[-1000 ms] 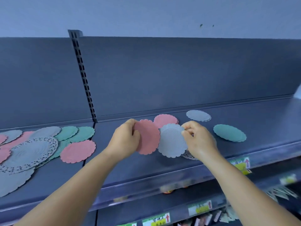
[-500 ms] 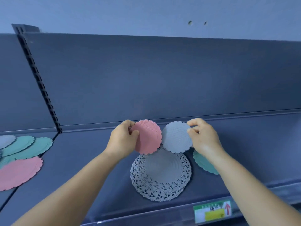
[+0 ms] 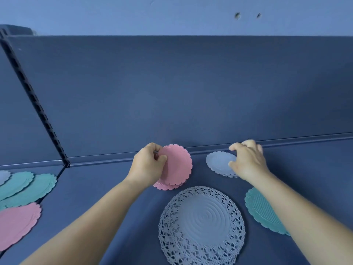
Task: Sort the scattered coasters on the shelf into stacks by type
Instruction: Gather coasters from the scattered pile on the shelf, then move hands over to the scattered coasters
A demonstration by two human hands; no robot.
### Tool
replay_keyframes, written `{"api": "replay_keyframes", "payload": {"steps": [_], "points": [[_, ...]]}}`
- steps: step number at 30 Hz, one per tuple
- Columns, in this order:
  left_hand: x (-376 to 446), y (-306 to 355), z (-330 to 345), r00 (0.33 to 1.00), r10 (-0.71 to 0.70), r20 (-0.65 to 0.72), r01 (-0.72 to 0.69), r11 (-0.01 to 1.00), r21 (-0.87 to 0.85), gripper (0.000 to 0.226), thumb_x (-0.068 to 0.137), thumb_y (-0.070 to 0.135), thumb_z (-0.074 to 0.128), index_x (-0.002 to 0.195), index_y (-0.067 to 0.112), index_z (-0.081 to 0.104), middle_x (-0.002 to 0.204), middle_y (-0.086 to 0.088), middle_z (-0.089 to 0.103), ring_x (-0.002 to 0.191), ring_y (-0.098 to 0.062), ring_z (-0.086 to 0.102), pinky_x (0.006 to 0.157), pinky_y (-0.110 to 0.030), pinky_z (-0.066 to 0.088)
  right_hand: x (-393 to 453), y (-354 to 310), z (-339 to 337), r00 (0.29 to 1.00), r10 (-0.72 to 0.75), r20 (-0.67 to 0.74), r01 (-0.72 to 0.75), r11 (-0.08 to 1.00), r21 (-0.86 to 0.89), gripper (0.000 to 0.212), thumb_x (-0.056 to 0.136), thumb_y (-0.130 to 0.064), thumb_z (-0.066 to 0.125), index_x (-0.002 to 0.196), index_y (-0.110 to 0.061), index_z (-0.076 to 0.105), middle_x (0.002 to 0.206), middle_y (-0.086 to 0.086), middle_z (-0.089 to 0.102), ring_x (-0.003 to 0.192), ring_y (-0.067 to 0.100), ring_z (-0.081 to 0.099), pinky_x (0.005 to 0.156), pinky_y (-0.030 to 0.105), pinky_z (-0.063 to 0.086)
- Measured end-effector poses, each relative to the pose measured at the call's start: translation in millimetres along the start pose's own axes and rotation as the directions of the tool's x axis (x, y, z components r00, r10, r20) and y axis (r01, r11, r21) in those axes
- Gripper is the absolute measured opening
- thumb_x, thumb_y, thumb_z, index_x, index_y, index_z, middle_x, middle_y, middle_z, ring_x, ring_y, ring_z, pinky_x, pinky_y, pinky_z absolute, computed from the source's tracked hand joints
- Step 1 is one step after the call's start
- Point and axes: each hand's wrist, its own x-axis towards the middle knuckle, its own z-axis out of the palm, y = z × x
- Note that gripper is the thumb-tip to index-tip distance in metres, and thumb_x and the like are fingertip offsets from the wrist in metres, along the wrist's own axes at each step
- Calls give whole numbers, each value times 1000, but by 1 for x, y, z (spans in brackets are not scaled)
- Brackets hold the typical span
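My left hand (image 3: pixel 148 166) grips a small pink scalloped coaster (image 3: pixel 178 165) by its left edge and holds it tilted. It is just over another pink coaster (image 3: pixel 166 186) that lies flat on the dark blue shelf (image 3: pixel 99 190). My right hand (image 3: pixel 248 161) pinches the right edge of a small grey scalloped coaster (image 3: pixel 219 161). That coaster lies flat on top of a grey one (image 3: pixel 226 175) beneath it, near the shelf's back.
A large grey lace doily (image 3: pixel 202 226) lies in front of both hands. A teal coaster (image 3: pixel 261 213) sits partly under my right forearm. On the left shelf section lie teal coasters (image 3: pixel 28 188), a pink one (image 3: pixel 17 222) and a grey one (image 3: pixel 3 176). A slotted upright (image 3: pixel 38 104) divides the back panel.
Both hands moved apart and down toward the shelf's back. The grey coaster went from upright in the air to flat on a grey one. The pink coaster came down over a pink one.
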Motion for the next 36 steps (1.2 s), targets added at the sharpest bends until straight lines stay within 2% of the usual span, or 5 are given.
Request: {"api": "replay_keyframes", "payload": {"steps": [6, 11, 15, 26, 36], "points": [[11, -17, -2, 999, -50, -13, 50, 999, 10, 24, 90, 17, 56, 113, 17, 47, 74, 4, 55, 64, -11, 52, 48, -16, 36, -31, -62, 0, 910, -357, 211, 327, 931, 164, 43, 89, -34, 56, 131, -36, 48, 137, -15, 40, 127, 12, 38, 89, 24, 34], [11, -28, 6, 1000, -19, 2, 18, 967, 254, 30, 89, 22, 59, 118, 14, 58, 106, -4, 63, 101, -24, 58, 82, -27, 44, -41, -90, 26, 783, -480, 396, 452, 876, 168, 66, 87, -42, 57, 146, -27, 30, 151, -12, 25, 137, 15, 25, 111, 30, 27], [8, -29, 7, 999, -6, 44, -11, 932, 363, 27, 92, 30, 53, 113, 17, 64, 116, -5, 50, 107, -27, 53, 85, -31, 44, -39, -93, 27, 788, -464, 405, 450, 883, 137, 68, 86, -44, 58, 145, -25, 31, 152, -11, 23, 138, 15, 24, 112, 30, 26], [-50, -45, -60, 995, 96, 0, -73, 755, 652, 40, 98, 36, 39, 129, 12, 49, 128, -3, 54, 122, -22, 41, 95, -33, 42, -86, -141, 12, 721, -629, 292, 643, 764, 59, 61, 91, -46, 48, 146, -27, 26, 152, -13, 24, 140, 15, 21, 112, 32, 22], [-104, -111, -169, 997, 53, -58, 1, 731, 682, 45, 95, 41, 42, 132, 14, 42, 131, -3, 52, 124, -23, 42, 98, -33, 37, -157, -235, 30, 671, -671, 315, 669, 731, 135, 63, 95, -43, 44, 149, -24, 19, 157, -10, 16, 145, 14, 13, 115, 30, 16]]}}
